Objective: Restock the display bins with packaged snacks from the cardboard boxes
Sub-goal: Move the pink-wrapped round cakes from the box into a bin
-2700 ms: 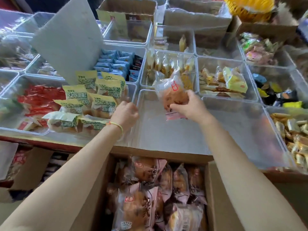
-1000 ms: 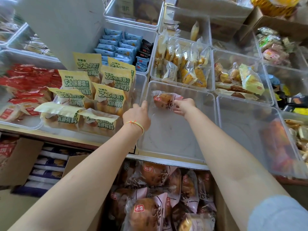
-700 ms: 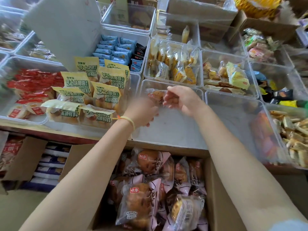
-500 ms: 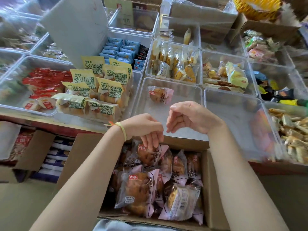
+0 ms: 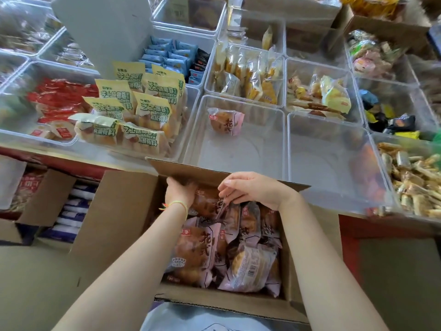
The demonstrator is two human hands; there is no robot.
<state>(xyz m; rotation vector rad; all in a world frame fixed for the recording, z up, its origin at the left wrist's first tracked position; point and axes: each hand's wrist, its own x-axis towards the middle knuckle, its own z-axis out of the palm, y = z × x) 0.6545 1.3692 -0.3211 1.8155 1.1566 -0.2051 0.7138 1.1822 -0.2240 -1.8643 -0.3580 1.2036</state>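
In the clear bin [image 5: 238, 149] only one bread pack [image 5: 225, 121] sits so far; both hands, left hand [image 5: 180, 191] and right hand [image 5: 253, 188], grip packs in the nearly full cardboard box [image 5: 114, 218].

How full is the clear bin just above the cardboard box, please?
Nearly empty: the clear bin holds one pink-wrapped bun packet; its floor is otherwise bare.
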